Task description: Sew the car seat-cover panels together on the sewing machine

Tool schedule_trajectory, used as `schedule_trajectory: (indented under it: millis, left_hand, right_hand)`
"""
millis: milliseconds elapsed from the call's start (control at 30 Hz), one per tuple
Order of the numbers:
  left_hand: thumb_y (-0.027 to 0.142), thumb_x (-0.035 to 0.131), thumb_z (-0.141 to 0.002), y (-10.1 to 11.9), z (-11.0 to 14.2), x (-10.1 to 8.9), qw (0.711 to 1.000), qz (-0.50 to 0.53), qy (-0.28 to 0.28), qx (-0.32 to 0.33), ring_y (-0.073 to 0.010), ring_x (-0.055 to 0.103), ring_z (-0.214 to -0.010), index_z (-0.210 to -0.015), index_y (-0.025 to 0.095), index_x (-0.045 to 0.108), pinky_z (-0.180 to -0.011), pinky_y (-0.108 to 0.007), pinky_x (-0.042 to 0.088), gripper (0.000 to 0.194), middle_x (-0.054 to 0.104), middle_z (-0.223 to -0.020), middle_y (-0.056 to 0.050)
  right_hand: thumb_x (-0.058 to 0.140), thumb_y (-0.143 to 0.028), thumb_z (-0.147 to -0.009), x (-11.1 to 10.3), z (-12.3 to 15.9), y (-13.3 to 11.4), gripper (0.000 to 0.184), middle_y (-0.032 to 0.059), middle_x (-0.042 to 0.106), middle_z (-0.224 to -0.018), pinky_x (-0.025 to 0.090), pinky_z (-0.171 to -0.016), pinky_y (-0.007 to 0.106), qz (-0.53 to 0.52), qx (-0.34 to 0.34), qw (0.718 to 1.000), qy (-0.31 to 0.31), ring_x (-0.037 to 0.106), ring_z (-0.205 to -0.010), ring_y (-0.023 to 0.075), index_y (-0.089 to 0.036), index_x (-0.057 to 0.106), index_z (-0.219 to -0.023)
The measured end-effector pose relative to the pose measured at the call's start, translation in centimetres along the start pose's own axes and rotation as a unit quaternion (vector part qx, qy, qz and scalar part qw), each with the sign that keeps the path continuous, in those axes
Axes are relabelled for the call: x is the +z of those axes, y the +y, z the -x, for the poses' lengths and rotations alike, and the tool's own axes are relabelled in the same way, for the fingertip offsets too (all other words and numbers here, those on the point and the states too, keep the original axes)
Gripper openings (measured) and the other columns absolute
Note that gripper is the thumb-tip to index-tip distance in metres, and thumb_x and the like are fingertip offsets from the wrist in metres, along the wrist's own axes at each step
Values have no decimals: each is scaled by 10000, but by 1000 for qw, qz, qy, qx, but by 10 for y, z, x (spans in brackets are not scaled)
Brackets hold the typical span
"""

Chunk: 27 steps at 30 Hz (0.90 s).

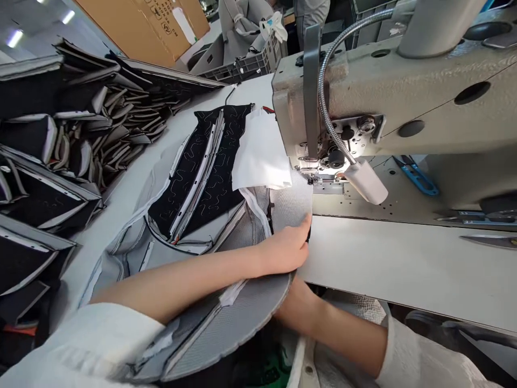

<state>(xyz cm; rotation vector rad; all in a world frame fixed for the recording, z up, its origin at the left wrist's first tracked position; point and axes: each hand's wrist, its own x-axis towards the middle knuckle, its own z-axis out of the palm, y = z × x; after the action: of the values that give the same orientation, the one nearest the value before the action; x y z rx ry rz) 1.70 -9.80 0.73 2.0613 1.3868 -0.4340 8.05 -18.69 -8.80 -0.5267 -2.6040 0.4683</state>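
Note:
A grey and black quilted fabric piece (202, 178) with white seam edges lies on the sewing table (404, 264), its edge fed toward the needle of the sewing machine (388, 102). My left hand (288, 245) rests on top of the grey mesh fabric (293, 202) just before the presser foot (311, 175), fingers closed on the cloth's edge. My right forearm passes under the hanging fabric; that hand is hidden beneath the cloth. A white sheet (258, 151) lies over the fabric beside the machine head.
Stacks of black and grey cut pieces (60, 145) crowd the left side. A gooseneck lamp (363, 180) shines on the needle. Blue snips (418, 178) lie on the machine bed, scissors (488, 240) at the right edge. Crates (242, 64) and cardboard (145, 27) stand behind.

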Motion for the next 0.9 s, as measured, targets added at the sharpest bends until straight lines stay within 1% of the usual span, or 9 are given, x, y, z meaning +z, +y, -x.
schedule_trajectory:
  millis: [100, 167, 233, 400, 533, 633, 767, 833, 900]
  left_hand:
    - [146, 345, -825, 2, -3, 5, 997, -80, -13, -14, -268, 665, -771, -1471, 81, 13, -608, -321, 475, 729, 692, -873, -124]
    - [117, 378, -787, -1, -4, 7, 990, -137, -12, -30, -292, 665, -757, -1471, 86, 19, -590, -336, 469, 773, 692, -848, -125]
    - [120, 384, -781, -4, -4, 7, 990, -138, -11, -30, -289, 663, -737, -1470, 83, 35, -575, -329, 462, 774, 691, -827, -120]
    - [167, 355, -821, -9, -10, -2, 1000, -9, -4, 0, -230, 646, -684, -1467, 71, 78, -564, -285, 447, 709, 684, -793, -92]
    - [158, 353, -825, -11, -23, -14, 998, 60, 3, 8, -183, 634, -688, -1465, 85, 126, -592, -244, 457, 682, 681, -846, -83]
    - [137, 374, -802, -12, -37, -24, 999, 45, -3, 7, -196, 640, -736, -1462, 72, 140, -616, -249, 460, 704, 679, -905, -105]
    - [142, 389, -797, -13, -54, -38, 1000, -3, 3, -4, -231, 644, -812, -1459, 78, 166, -628, -273, 455, 701, 666, -985, -141]
    - [198, 399, -819, -9, -52, -45, 1000, -2, 16, -11, -240, 638, -875, -1460, 85, 153, -657, -279, 462, 695, 650, -1043, -154]
    - [353, 456, -822, -2, -37, -48, 1000, 11, 1, -13, -258, 606, -995, -1465, 85, 114, -723, -286, 475, 777, 601, -1163, -170]
  right_hand:
    - [481, -126, -848, 22, 5, 4, 218, 86, 662, -1082, 454, -915, 378, 28, -16, 999, 33, 534, -1109, 229, -198, 656, -958]
    - [468, -139, -863, 30, 1, 0, 210, 71, 673, -1040, 466, -896, 364, 18, -10, 999, 35, 550, -1072, 217, -211, 658, -916]
    - [461, -132, -867, 31, -4, -5, 220, 58, 683, -994, 484, -853, 346, 7, -4, 1000, 27, 575, -1000, 202, -219, 659, -908]
    - [462, -143, -876, 15, -6, -4, 219, 70, 688, -957, 492, -787, 352, -13, 15, 1000, 9, 587, -938, 207, -203, 667, -926]
    - [488, -60, -815, -3, -9, 9, 239, 54, 695, -853, 491, -706, 352, -32, 26, 998, -51, 608, -789, 202, -196, 673, -880]
    - [489, -21, -781, -15, -13, 20, 250, 58, 693, -832, 489, -706, 347, -28, 37, 996, -77, 610, -763, 198, -196, 668, -791]
    - [485, -39, -800, -20, -17, 32, 241, 86, 688, -941, 488, -776, 376, -2, 55, 997, -63, 612, -831, 216, -195, 668, -790]
    - [473, -64, -836, -19, -19, 34, 239, 99, 672, -1011, 480, -823, 389, 7, 66, 997, -47, 603, -900, 228, -195, 673, -824]
    - [488, -131, -879, -16, -22, 31, 194, 108, 631, -1107, 468, -874, 386, 0, 73, 997, -30, 579, -986, 227, -197, 663, -928]
